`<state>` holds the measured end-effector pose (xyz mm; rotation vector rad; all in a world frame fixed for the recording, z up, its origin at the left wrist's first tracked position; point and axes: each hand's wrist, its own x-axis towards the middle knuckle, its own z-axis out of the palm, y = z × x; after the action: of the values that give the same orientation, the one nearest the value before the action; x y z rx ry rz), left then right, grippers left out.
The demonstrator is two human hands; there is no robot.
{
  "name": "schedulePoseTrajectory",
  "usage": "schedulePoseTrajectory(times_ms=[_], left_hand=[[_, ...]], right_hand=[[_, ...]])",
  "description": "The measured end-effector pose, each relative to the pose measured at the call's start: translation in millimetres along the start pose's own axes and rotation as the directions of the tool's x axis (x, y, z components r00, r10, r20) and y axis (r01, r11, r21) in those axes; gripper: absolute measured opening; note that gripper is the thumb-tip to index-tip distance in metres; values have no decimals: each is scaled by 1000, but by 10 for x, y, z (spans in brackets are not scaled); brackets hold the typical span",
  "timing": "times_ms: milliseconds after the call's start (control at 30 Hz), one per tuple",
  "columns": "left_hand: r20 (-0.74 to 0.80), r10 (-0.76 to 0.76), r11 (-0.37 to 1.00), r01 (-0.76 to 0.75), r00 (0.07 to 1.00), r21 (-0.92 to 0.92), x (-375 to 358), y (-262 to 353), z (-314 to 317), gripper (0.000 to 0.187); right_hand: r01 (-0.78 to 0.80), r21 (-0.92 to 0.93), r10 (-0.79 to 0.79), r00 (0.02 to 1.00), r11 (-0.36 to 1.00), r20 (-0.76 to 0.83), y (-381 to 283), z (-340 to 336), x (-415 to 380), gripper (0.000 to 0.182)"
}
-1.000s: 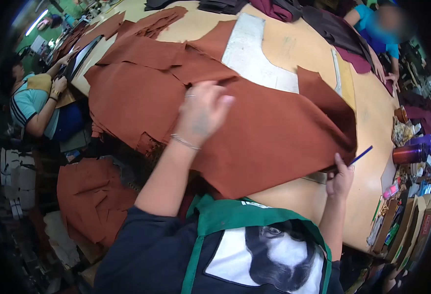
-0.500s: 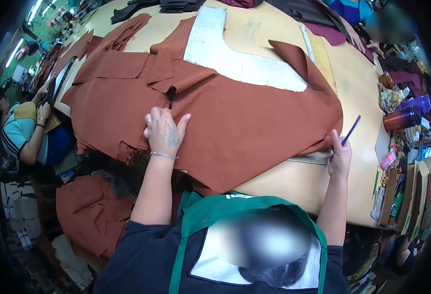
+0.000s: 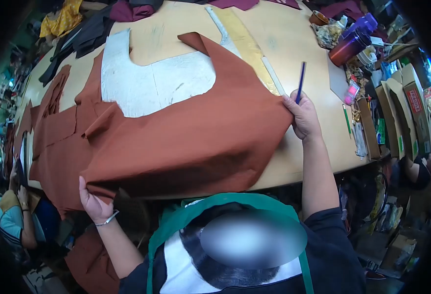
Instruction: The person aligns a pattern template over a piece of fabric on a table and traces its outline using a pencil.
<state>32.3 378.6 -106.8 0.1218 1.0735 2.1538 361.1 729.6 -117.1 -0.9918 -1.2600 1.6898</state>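
Note:
A large piece of rust-brown fabric [image 3: 186, 132] stretches between my two hands, its near part lifted and sagging in a shaded fold. My left hand [image 3: 97, 203] grips its near left edge, thumb up, fingers partly hidden by the cloth. At the right, my right hand [image 3: 301, 115] pinches the fabric's corner and also carries a slim dark blue pen [image 3: 301, 82] pointing upward. Behind the cloth lies a white curved pattern template [image 3: 161, 81], partly covered by it. More rust-brown fabric [image 3: 53, 132] lies bunched on the left of the table.
The pale table [image 3: 289, 44] carries a yellow strip [image 3: 242, 41], dark cloth [image 3: 90, 36] and maroon cloth [image 3: 132, 11]. A tumbler [image 3: 348, 46], a green pencil [image 3: 347, 120] and cardboard boxes [image 3: 404, 108] stand along the right. Another person [image 3: 22, 215] sits at the left edge.
My left hand has gone from lying on the fabric to gripping its near edge. My right hand has raised the right corner, and the cloth now lifts off the table. The view has turned right.

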Motion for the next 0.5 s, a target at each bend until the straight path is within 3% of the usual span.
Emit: schedulePoseTrajectory(times_ms=[33,67,100,133,200,233,333,400,500], left_hand=[[-62,-6,1000,5,998,-18,-60,-32,89,39],[-124,-12,999,8,992,-35,-113,-30,127,39],[128,-156,988,153,979,34,-194,4,53,38],[121,-189,980,180,975,79,-239,-48,-120,37],[94,-243,962,227,965,154,-275,-229,-353,35],[-104,-170,925,195,980,326,-298,-268,-334,39],[-72,123,891,-78,990,448,-226,-416,-99,43],[-125,133,906,-70,983,418,-230,-437,82,45],[-63,128,910,-93,990,403,-155,-497,116,44]], right_hand=[[-94,-210,84,995,973,-56,-5,-88,33,22],[24,-485,-92,989,874,-118,61,-172,93,22],[96,-724,-270,954,683,-128,155,-236,158,23],[121,-900,-433,898,420,-82,230,-294,230,25],[40,-918,-383,915,395,-126,170,-251,382,34],[-4,-915,-328,933,403,-148,132,-191,473,36],[-155,-908,-107,971,390,-212,38,-42,755,45],[-200,-898,-10,975,392,-221,-62,45,823,47],[-147,-789,128,988,596,-88,48,-184,927,38]])
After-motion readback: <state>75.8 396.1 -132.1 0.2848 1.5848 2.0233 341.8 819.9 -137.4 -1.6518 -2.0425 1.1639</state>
